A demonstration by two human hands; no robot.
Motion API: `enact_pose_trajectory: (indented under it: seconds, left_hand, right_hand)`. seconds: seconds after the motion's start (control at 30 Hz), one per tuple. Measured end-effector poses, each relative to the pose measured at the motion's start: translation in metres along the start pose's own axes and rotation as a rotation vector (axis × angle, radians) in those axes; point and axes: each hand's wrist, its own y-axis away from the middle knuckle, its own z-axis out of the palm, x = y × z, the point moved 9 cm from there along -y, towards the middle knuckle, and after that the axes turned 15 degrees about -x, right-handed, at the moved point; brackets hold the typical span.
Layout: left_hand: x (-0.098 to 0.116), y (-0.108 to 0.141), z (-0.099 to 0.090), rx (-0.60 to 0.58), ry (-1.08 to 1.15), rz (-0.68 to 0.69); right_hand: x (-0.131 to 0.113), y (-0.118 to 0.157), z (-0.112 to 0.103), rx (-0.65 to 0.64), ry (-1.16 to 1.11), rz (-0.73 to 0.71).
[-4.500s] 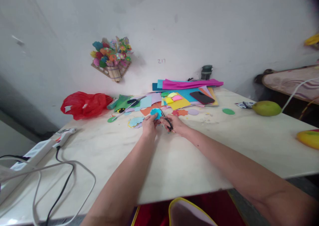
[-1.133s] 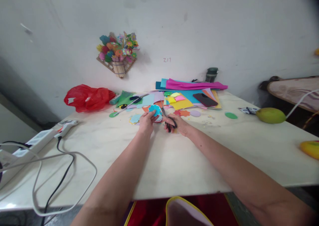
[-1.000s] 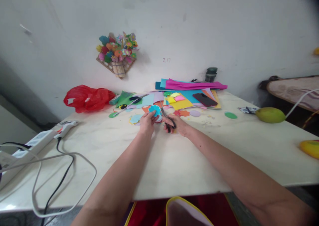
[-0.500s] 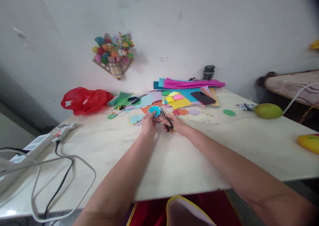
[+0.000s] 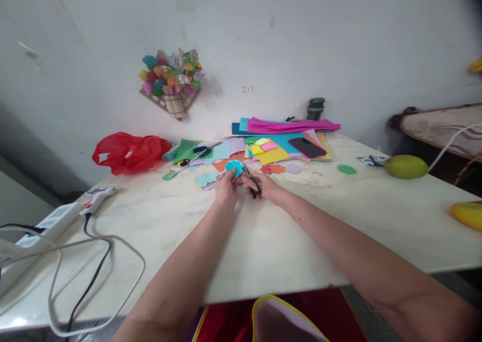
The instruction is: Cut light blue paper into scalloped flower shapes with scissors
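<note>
Blue is the colour of the paper flower (image 5: 234, 167) which the left hand (image 5: 225, 186) holds just above the desk (image 5: 263, 251); the fingers of this hand are closed on its lower edge, and the thumb lies on top. Close beside it, the right hand (image 5: 266, 186) has its fingers clamped around the black handles of the scissors (image 5: 246, 171). The blades point away from the person, next to the right edge of the flower; whether they touch the paper, I cannot tell. To the left of the left hand, pale blue cut paper (image 5: 205, 180) lies flat. On the other side, beyond the right hand, there are an orange flower (image 5: 277, 169) and a lilac oval (image 5: 292, 168), and well apart from these a green oval (image 5: 346, 169). Behind the hands, coloured sheets (image 5: 276, 156) are spread over one another, with a dark phone (image 5: 307, 147) resting on them at the right and a second pair of scissors (image 5: 202, 151) at the left. Further to the left sits a red plastic bag (image 5: 130, 152); a greenish fruit (image 5: 405, 166) lies near the right side of the desk.
</note>
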Motion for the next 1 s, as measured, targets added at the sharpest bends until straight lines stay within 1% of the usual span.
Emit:
enact_pose_trajectory:
  seconds: [0.17,0.43,0.73,1.0]
  left_hand:
    - [-0.0015,0.0009,0.0026,-0.005,0.06,-0.011]
    - [-0.0015,0.0005,0.0045,-0.019,0.092,0.021]
    - [-0.0026,0.0002,0.0001,0.022,0.105,0.001]
    - [-0.0001,-0.0011,0.0036,-0.044,0.096,-0.002]
  right_hand:
    - [0.0005,-0.0006,0.0004,0.001,0.002,-0.001]
    - [-0.002,0.0008,0.002,0.026,0.018,0.039]
    - [-0.0013,-0.0001,0.0009,0.023,0.021,0.041]
    - [0.0015,-0.0003,-0.0023,-0.03,0.011,0.028]
